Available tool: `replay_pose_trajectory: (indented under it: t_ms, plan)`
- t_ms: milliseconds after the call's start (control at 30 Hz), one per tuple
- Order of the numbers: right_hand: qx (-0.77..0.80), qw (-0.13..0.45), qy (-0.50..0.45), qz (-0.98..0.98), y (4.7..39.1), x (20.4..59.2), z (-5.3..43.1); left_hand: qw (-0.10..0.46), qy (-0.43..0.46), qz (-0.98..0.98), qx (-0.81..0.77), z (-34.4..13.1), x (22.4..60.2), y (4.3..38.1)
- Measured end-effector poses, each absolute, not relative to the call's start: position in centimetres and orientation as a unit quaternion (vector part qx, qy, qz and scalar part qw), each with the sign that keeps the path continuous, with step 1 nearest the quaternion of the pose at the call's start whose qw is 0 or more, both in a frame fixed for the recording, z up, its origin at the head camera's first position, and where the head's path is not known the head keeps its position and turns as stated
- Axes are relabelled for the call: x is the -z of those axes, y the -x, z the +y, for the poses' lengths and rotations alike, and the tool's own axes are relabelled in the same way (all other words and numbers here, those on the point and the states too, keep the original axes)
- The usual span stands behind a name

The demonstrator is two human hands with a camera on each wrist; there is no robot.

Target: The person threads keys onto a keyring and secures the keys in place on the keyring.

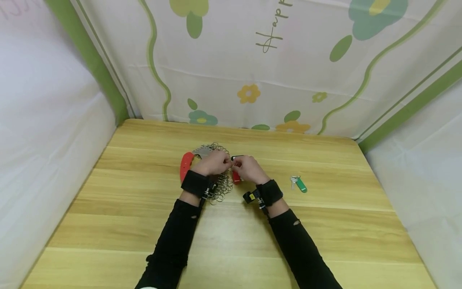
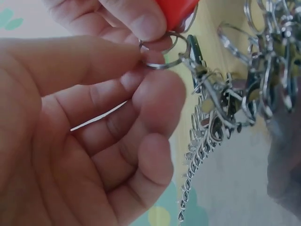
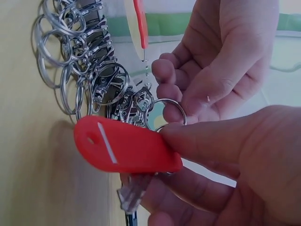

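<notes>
A red-handled metal key holder (image 1: 186, 167), hung with several split rings and clips, lies under and beside my left hand (image 1: 214, 162). My left thumb and index finger pinch one of its split rings (image 2: 162, 65); the other fingers curl loosely below. My right hand (image 1: 250, 170) grips a red key tag (image 3: 127, 145) between thumb and fingers, close to that ring. A silver key (image 3: 134, 193) hangs beneath the tag. Both hands' fingertips meet at the ring. Whether the tag's own ring is linked to the holder's is hidden by my fingers.
To the right on the wooden table (image 1: 231, 241) lie a green key tag (image 1: 302, 185) and its key (image 1: 293, 181). A slim dark object (image 1: 236, 157) shows just behind my right hand. Printed fabric walls (image 1: 216, 72) enclose the table's back and sides.
</notes>
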State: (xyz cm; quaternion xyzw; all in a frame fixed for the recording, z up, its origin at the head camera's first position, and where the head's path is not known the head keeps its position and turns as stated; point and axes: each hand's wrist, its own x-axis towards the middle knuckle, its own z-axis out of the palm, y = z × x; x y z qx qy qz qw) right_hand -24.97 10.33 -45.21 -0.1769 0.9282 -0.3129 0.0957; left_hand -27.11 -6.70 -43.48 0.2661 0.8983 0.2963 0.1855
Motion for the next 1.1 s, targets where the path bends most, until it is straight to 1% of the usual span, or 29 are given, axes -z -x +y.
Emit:
replay_pose_trajectory:
  t_ms: [267, 500, 1100]
  plan:
    - [0.310, 0.087, 0.190, 0.927, 24.96, 45.42, 10.27, 0.198, -0.270, 0.892, -0.302, -6.93, 44.05, 27.17]
    - [0.318, 0.105, 0.186, 0.924, 24.82, 45.67, 10.39, 0.209, -0.271, 0.897, -0.280, -6.81, 44.39, 27.12]
    - [0.320, 0.104, 0.200, 0.920, 25.14, 45.40, 10.59, 0.217, -0.283, 0.890, -0.284, -6.98, 43.89, 27.39]
